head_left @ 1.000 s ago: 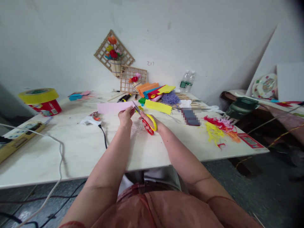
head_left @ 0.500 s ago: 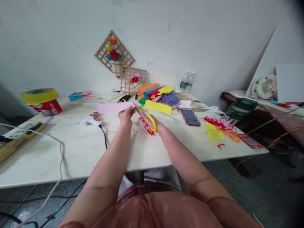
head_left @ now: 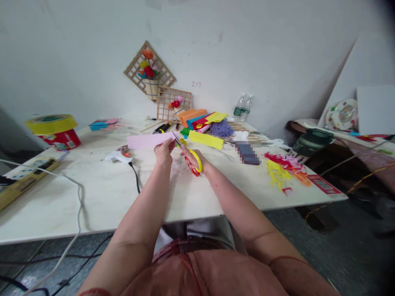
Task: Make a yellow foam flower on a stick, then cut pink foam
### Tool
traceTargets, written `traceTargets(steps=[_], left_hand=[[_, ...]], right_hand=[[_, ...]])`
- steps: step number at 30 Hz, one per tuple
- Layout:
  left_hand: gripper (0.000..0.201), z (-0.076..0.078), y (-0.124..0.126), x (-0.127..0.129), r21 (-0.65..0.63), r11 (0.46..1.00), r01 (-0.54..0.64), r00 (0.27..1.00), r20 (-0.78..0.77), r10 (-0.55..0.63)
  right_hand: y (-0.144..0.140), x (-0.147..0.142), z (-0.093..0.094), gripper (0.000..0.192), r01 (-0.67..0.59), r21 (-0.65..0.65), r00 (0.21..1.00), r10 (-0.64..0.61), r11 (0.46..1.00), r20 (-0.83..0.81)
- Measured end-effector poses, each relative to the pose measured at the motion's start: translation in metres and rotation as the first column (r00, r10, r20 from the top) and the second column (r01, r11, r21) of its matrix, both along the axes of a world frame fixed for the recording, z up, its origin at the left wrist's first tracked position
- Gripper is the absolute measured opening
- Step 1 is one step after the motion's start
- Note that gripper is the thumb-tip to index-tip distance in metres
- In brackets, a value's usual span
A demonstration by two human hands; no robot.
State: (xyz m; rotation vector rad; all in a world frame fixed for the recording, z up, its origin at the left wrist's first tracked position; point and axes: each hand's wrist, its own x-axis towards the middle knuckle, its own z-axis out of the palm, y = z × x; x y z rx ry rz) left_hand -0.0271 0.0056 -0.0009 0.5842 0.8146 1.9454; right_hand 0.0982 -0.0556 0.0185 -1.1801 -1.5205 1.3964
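Observation:
My left hand (head_left: 163, 150) pinches the right end of a pale pink paper strip (head_left: 144, 141), held just above the table. In my right hand (head_left: 194, 158) is a pair of scissors (head_left: 199, 161) with one yellow and one red handle loop. Their blades point up and left, at the strip's right end by my left fingertips; whether they are cutting into it I cannot tell. Small pink bits (head_left: 179, 167) lie on the table beneath my hands. A yellow paper strip (head_left: 206, 139) lies just beyond the scissors.
On the left are a white glue gun (head_left: 119, 156), a power strip (head_left: 27, 176) with a cable, and yellow tape (head_left: 51, 123) on a red tub. Coloured sheets (head_left: 197, 118), purple yarn (head_left: 221, 128), a phone (head_left: 247, 152) and paper shreds (head_left: 279, 172) lie beyond and to the right.
The scissors' handles have shifted very slightly in my right hand. My left hand and the pink strip stay almost in place; the view has moved a little.

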Motion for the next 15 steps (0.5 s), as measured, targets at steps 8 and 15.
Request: traceTargets(steps=[8, 15], left_hand=[[0.011, 0.0025, -0.0019, 0.0007, -0.007, 1.0, -0.001, 1.0, 0.018, 0.002], [0.012, 0.0021, -0.0023, 0.0002, -0.012, 1.0, 0.01, 1.0, -0.005, -0.01]], right_hand=[[0.0037, 0.0009, -0.0041, 0.052, -0.005, 0.023, 1.0, 0.005, 1.0, -0.011], [0.003, 0.0032, -0.0016, 0.05, -0.019, 0.01, 1.0, 0.019, 1.0, -0.016]])
